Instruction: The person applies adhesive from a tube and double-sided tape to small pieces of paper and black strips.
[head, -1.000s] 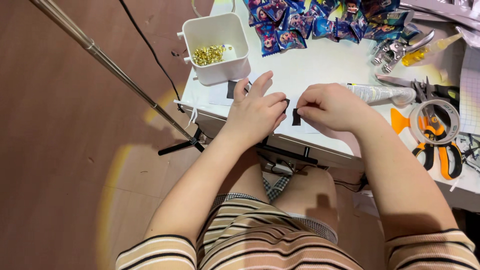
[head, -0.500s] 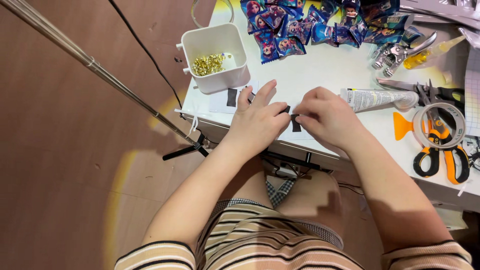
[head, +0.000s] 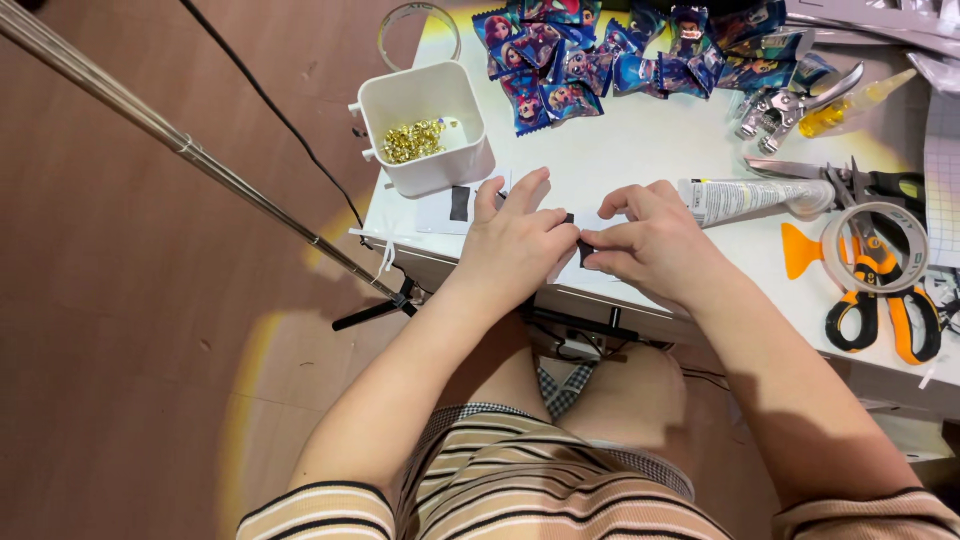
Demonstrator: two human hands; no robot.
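Pinching black strip [head: 583,247], both hands (fingertips meeting)

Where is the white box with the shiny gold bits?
In the head view, the white box sits at the table's left corner, just above the left hand.

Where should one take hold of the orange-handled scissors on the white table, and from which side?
Grip the orange-handled scissors by the two finger loops, coming from the table's near edge: the loops point toward the person, while the blades point away and pass under the tape ring, so slide them out toward you.
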